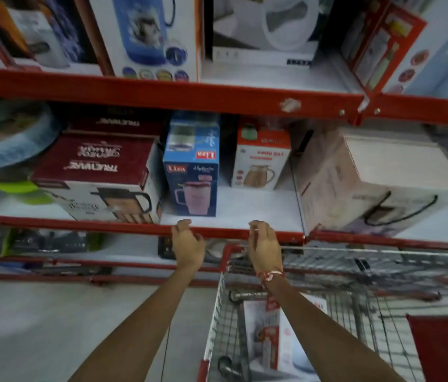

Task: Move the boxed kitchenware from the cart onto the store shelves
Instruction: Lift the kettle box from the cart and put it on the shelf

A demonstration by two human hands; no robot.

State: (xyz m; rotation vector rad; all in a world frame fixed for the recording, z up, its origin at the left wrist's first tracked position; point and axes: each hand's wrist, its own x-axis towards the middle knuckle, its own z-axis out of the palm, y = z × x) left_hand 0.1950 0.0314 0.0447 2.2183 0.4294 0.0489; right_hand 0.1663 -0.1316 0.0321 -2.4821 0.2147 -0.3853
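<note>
Both hands, left hand and right hand, hang loosely curled and empty at the red shelf edge. Reach down behind them for the white-and-red printed box in the wire cart, gripping both sides squarely.

White box, seemingly upright, in cart

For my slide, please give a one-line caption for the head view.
Both empty hands, left and right, hover at the red shelf edge near a blue box, above the cart.

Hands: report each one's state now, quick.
Left hand: open, fingers loosely curled, holding nothing.
Right hand: open, fingers loosely curled, holding nothing.
</note>
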